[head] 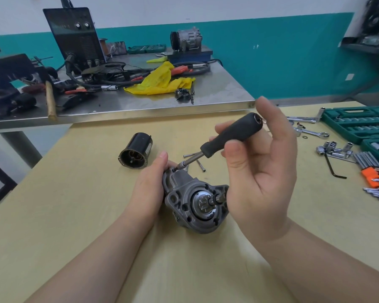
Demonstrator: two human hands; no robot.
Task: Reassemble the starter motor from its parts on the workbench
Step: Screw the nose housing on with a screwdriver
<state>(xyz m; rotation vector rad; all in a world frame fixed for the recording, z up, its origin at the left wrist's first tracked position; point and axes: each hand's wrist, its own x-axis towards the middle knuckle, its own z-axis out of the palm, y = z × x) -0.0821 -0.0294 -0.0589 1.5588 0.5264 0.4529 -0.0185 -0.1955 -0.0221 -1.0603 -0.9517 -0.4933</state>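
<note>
Grey cast-metal starter motor housing [193,200] lies on the pale wooden workbench [74,215], gripped by the left hand [149,189]. Right hand [258,171] pinches a black-handled screwdriver [230,136], tip on the housing's top. Black cylindrical motor casing [136,153] lies nearby.

L grip [148,191] bare, R grip [260,178] bare, forearms bare, no sleeves visible

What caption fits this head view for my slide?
Right hand drives a screwdriver into the starter housing steadied by the left hand.
</note>
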